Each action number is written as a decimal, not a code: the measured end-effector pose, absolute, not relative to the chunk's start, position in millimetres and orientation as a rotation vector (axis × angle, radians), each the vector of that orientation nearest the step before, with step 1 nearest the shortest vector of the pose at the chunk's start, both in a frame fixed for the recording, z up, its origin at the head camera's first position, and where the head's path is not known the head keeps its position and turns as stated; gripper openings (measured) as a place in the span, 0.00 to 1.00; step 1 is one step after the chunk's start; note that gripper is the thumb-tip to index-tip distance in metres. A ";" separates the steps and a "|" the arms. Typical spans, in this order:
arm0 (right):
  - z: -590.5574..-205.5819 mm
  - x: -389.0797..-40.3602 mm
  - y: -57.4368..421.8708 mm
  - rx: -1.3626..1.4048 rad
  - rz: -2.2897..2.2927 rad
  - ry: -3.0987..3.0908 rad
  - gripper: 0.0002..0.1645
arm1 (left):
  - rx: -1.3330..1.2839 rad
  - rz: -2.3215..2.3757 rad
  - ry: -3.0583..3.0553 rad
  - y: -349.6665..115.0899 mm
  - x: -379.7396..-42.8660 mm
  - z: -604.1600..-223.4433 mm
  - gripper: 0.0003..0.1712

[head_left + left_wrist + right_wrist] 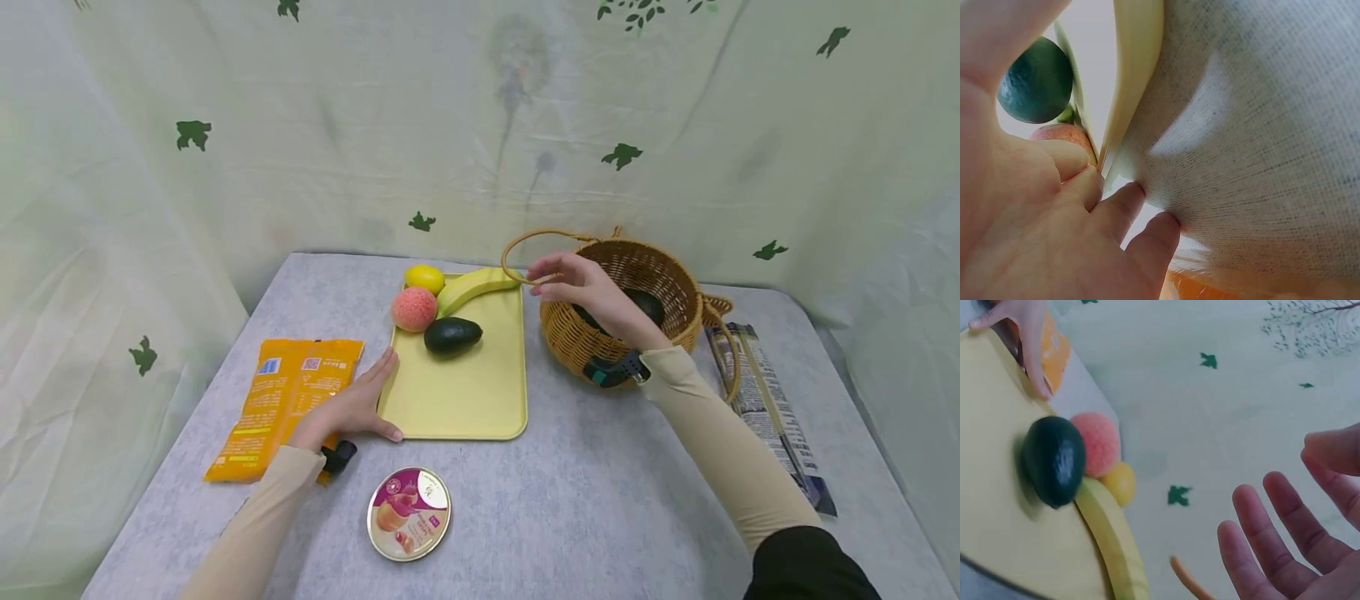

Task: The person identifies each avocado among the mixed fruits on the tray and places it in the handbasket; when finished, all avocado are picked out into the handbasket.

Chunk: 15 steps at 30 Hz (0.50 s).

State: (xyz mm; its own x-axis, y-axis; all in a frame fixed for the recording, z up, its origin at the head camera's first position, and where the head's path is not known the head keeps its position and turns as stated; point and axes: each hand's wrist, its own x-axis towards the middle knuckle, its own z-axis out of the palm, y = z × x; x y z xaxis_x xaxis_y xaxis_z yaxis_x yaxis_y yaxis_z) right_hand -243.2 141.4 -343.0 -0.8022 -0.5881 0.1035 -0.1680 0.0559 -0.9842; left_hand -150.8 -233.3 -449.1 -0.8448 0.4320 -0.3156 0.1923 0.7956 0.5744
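Observation:
My left hand (360, 402) rests against the left edge of a pale yellow tray (487, 400), fingers spread and thumb by its near corner. Toward the tray's far end lie a dark green avocado (453, 336), a pink peach (414, 309), a yellow lemon (424, 278) and a banana (474, 288). Above the near left side of a wicker basket (562, 333) is my right hand (588, 292), close to its raised handle (543, 233). The right wrist view shows its fingers (1254, 515) loosely bent with nothing between them. A dark rounded object (647, 305) sits partly hidden inside the basket.
An orange packet (277, 408) lies left of the tray, partly under my left wrist. A round tin (408, 513) stands near the front. Right of the basket lies a newspaper-print bundle (776, 417). A pale curtain (420, 125) hangs behind the table.

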 end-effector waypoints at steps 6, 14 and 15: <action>-358.2 -244.6 103.2 -0.825 -1.766 1.936 0.21 | 0.460 0.766 2.549 -231.2 -149.2 -447.9 0.72; -382.7 -251.9 66.3 -0.894 -1.744 1.923 0.22 | 0.498 0.776 2.556 -233.4 -150.2 -451.2 0.73; -386.1 -253.9 63.5 -0.904 -1.746 1.916 0.22 | 0.503 0.778 2.558 -233.9 -150.5 -451.6 0.73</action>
State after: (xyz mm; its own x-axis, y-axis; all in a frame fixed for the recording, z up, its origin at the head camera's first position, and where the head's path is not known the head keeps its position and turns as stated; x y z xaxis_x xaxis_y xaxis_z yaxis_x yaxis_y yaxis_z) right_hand -253.9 63.5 -386.1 -0.7142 -0.6871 0.1333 -0.1966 0.0141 -0.9804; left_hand -150.5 -233.9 -451.6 -0.8473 0.4493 -0.2831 0.2156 0.7783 0.5897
